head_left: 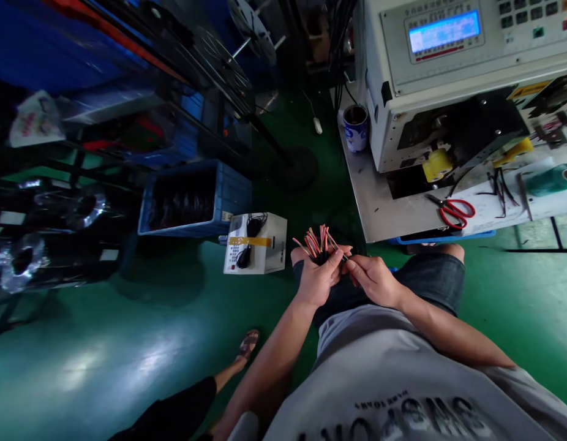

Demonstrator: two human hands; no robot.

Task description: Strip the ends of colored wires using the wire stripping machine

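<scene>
In the head view a bundle of cables (316, 242) with red, yellow and dark wire ends fans upward out of my left hand (321, 277). The fingers of that hand are wrapped round the black sheaths, thumb on top. Close beside it on the right, my right hand (373, 278) pinches one dark cable (344, 257) that angles out of the bundle. Both hands are above my lap, nearly touching. The lower parts of the cables are hidden behind my hands.
To the right, a white machine (384, 122) with a lit screen stands on a metal bench (373, 211), with red-handled scissors (457, 213) and a blue tin (356, 130). On the left are a white box-shaped device (275, 245), a blue crate (182, 229) and another person's foot (247, 346).
</scene>
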